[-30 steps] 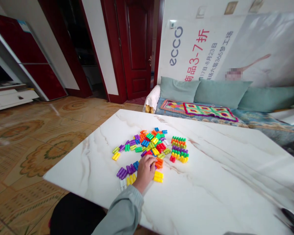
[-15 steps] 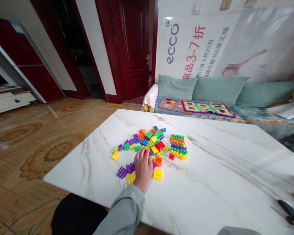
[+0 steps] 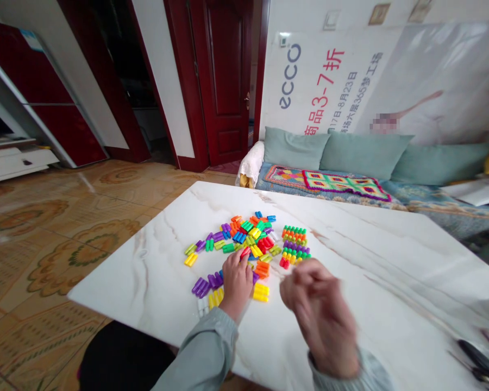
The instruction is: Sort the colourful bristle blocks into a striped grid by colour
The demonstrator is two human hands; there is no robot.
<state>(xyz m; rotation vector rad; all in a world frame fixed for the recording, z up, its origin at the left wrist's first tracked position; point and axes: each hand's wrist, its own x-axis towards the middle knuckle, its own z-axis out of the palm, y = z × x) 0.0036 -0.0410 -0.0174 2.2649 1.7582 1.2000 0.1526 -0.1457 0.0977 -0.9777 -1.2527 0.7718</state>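
A: Since prev. frame: right hand (image 3: 318,315) has come into view, raised above the desk (image 3: 375,282), blurred w/ motion. Left hand (image 3: 236,279) barely shifted, still at near edge of the block pile (image 3: 248,239).

B: Left hand state?

A: Palm down, fingers (image 3: 233,259) curled close together, tips on a red block (image 3: 245,252) at pile's near edge. Can't tell if it's pinched or just touched. Grey sleeve (image 3: 206,353) runs back off the desk edge.

B: Right?

A: Fingers bunched loosely together, thumb side up. Too blurred to tell if anything's in it. Hovers right of the pile, nearer the camera, not touching the desk.

B: Where do the blocks sit?

A: Loose pile mid-desk, mixed cols: purple, yellow, green, blue, orange, red. Just right of pile: joined block stack (image 3: 295,247), rows of green, orange, yellow, purple, red at its near corner. Left of pile: a yellow block (image 3: 190,259) lying apart. Near side of pile, by left hand: purple blocks (image 3: 206,283), yellow pair (image 3: 261,292), orange block (image 3: 263,269).

B: Else?

A: Sofa (image 3: 350,163) w/ teal cushions beyond the pile, red door (image 3: 226,81) behind-left of it.
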